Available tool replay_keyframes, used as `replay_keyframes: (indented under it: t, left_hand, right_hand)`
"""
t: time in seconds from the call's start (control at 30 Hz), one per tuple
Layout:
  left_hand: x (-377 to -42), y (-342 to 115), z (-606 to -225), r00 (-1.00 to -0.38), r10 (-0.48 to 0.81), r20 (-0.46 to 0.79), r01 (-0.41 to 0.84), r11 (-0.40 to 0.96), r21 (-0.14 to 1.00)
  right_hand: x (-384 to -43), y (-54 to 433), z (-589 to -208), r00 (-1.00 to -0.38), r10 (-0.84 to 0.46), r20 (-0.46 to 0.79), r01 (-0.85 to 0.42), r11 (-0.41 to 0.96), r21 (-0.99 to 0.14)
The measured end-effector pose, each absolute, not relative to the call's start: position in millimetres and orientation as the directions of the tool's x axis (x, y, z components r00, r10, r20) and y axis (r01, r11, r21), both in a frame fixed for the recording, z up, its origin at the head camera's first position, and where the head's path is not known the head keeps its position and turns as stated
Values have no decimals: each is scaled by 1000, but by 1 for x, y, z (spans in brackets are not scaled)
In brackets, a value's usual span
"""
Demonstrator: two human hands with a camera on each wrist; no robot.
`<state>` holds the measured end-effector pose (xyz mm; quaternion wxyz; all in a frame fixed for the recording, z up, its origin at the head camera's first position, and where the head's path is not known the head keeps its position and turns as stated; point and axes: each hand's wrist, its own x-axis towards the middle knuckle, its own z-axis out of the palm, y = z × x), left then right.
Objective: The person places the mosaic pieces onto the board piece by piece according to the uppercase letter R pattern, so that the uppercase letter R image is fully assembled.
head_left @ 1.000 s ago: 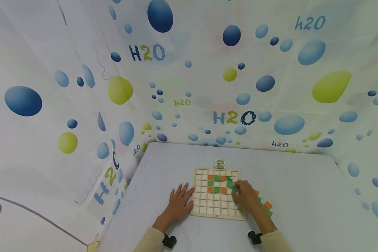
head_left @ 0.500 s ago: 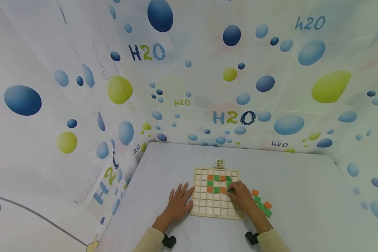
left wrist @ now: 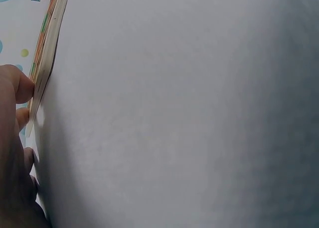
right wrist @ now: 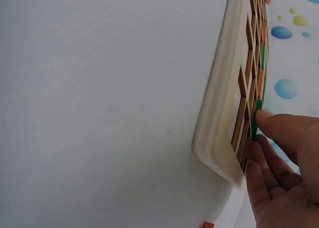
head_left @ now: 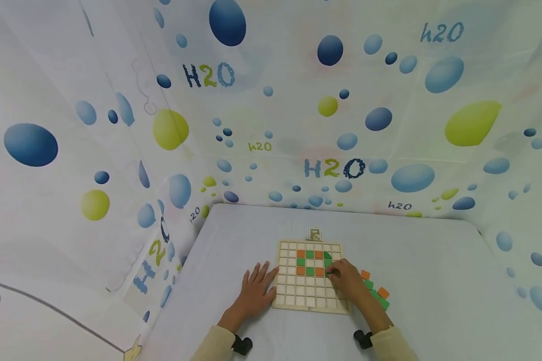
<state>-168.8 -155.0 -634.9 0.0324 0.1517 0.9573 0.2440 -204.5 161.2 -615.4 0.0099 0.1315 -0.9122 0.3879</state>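
Observation:
A square wooden grid board [head_left: 293, 303] lies on the table, with orange and green tiles set in its upper middle cells. My right hand [head_left: 347, 280] is over the board's right side, pinching a green tile [right wrist: 258, 106] between thumb and fingers at the cell right of an orange tile [head_left: 319, 272]. Fingers hide much of this tile in the head view. A rounded green tile [head_left: 327, 255] sits in the same column, higher up. My left hand [head_left: 256, 292] lies spread on the table, its fingertips at the board's left edge.
Several loose green and orange tiles [head_left: 383, 292] lie right of the board, beside my right forearm. A small pattern card [head_left: 314, 234] lies just beyond the board's far edge. White cloth covers the table [head_left: 424, 276], and printed sheets [head_left: 289, 115] stand around it.
My right hand has moved left from the board's right side, bringing the green tile to the cell beside the lower orange tile. The left hand has stayed in place.

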Motion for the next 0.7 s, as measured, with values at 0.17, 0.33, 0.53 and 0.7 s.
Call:
replay_keyframes:
  t: [0.17,0.33,0.53,0.7]
  left_hand:
    - [-170,-156,-637,-952,305,18,274,828,489]
    - [-171,-155,-638,-953,302,15,272,832,484]
    - [-172,-156,-639,-953,302,13,271,834,480]
    - [-171,-156,-638,-953,302,3,266,835,481]
  right_hand:
    - [-205,161,-616,-965,-235,119,-248,661,-708]
    - [-206,161,-617,-967,-225,121,-243,664,-707]
    - [-206,158,-617,-972,-196,128,-229,693,-683]
    - [-204,158,-620,-973,-174,154,-233,725,-648]
